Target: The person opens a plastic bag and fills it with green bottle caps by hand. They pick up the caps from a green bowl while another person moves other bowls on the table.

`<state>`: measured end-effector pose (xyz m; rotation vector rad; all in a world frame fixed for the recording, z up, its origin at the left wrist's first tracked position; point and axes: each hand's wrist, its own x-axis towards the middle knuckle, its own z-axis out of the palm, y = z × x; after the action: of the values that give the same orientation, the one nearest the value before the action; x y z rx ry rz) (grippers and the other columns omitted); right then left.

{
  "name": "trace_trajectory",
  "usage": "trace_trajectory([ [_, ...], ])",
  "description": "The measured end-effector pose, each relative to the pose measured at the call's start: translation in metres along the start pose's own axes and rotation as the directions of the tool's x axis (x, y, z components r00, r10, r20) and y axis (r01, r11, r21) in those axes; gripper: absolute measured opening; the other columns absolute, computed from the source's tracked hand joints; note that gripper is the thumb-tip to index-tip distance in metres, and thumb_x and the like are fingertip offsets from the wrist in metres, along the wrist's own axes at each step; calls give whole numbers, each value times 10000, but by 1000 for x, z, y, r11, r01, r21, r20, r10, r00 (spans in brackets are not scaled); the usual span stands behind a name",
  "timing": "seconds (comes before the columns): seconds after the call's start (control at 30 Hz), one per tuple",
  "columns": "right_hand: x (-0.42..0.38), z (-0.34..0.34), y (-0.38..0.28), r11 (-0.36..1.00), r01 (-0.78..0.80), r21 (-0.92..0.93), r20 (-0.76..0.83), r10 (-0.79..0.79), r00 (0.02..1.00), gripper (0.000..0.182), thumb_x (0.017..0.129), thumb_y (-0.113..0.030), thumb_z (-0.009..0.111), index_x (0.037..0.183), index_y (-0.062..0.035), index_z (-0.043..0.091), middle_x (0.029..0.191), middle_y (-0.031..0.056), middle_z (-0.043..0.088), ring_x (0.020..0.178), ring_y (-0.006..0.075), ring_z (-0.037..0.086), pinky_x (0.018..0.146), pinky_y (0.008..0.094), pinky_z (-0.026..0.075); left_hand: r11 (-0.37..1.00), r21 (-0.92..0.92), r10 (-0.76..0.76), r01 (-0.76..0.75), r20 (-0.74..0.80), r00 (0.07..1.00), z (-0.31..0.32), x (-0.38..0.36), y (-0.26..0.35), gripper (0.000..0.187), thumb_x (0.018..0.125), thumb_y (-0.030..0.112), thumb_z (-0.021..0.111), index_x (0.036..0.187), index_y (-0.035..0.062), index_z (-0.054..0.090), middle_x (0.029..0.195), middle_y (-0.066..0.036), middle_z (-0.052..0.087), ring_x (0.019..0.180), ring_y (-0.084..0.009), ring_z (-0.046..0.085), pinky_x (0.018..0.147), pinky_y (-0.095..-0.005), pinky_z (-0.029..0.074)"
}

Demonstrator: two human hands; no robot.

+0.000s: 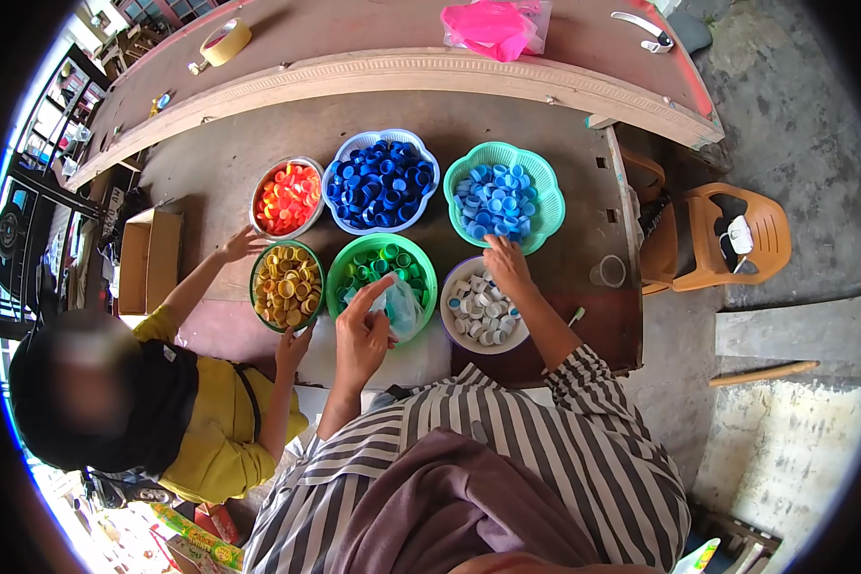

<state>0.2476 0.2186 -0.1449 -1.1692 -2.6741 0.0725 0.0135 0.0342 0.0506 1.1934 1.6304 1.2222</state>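
My left hand point(359, 335) is closed on a thin clear plastic bag point(405, 311), with the index finger raised. The bag hangs over a green basket point(430, 298) of green bottle caps point(385, 260). My right hand point(510, 268) reaches to the near side of a mint-green basket point(552, 196), its fingers stretched over light blue bottle caps point(496, 196). Its fingertips are partly lost among them. Beneath my right forearm stands a bowl point(461, 342) of white bottle caps point(488, 308).
Farther back sit a basket of dark blue caps point(383, 182) and a bowl of red-orange caps point(288, 199). A co-worker's hands point(244, 244) are by the bowl of yellow caps point(287, 285). A cardboard box point(148, 260) lies left, a clear cup point(609, 271) right. A wooden ledge point(383, 69) runs behind.
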Motion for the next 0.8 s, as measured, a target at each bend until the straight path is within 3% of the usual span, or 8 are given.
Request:
trace_trajectory([
  [0.2,-17,-10,19,999,-47,-3,12,47,999,77,800,-130,655,805,-60,687,1140,32,574,1073,231,525,880,413,416,1000,-2,-1,1,-23,1000,-1,-7,0,502,784,-95,433,1249,21,583,1174,-133,607,540,-99,609,476,-221,497],
  [0.33,-30,-7,33,998,-62,-23,27,63,998,111,778,-153,692,824,-53,695,1193,44,562,1102,238,519,902,418,399,1000,-2,1,-1,-23,1000,-3,-9,-2,500,786,-96,430,1249,18,581,1176,-130,605,545,-100,612,479,-221,501],
  [0.47,-32,-20,35,993,-88,79,64,83,995,182,734,-200,749,807,-42,695,1237,66,539,1145,259,488,951,437,386,1000,-23,-8,8,-25,1000,-5,-10,-1,500,788,-94,425,1250,18,580,1177,-129,602,558,-105,619,484,-222,506],
  [0.57,-33,-33,23,992,-85,90,-12,87,996,200,719,-213,764,797,-42,695,1260,86,521,1159,271,475,970,450,382,999,-33,-18,17,-33,999,-6,-10,-2,505,790,-96,417,1255,18,578,1173,-128,599,566,-111,623,487,-225,512],
  [0.67,-24,-45,-4,990,-133,45,-48,136,990,248,711,-205,771,878,-42,686,1266,99,514,1148,288,480,969,456,386,999,-30,-15,14,-30,999,-8,-11,-1,507,792,-99,408,1257,16,575,1171,-130,597,571,-116,625,488,-228,516],
  [0.73,-16,-42,-22,971,-146,190,-117,170,979,320,717,-188,764,982,-44,658,1252,96,518,1136,301,484,964,462,390,1000,-23,-21,20,-25,999,-10,-12,-1,509,792,-102,404,1258,14,573,1167,-129,599,574,-116,626,489,-228,517],
  [0.8,-9,-32,-41,969,-134,208,-98,157,983,364,728,-173,753,1046,-46,629,1227,98,522,1121,304,486,950,437,404,1000,-24,-18,18,-25,1000,-11,-13,-1,510,792,-102,405,1259,14,573,1164,-128,600,573,-115,625,489,-228,517],
])
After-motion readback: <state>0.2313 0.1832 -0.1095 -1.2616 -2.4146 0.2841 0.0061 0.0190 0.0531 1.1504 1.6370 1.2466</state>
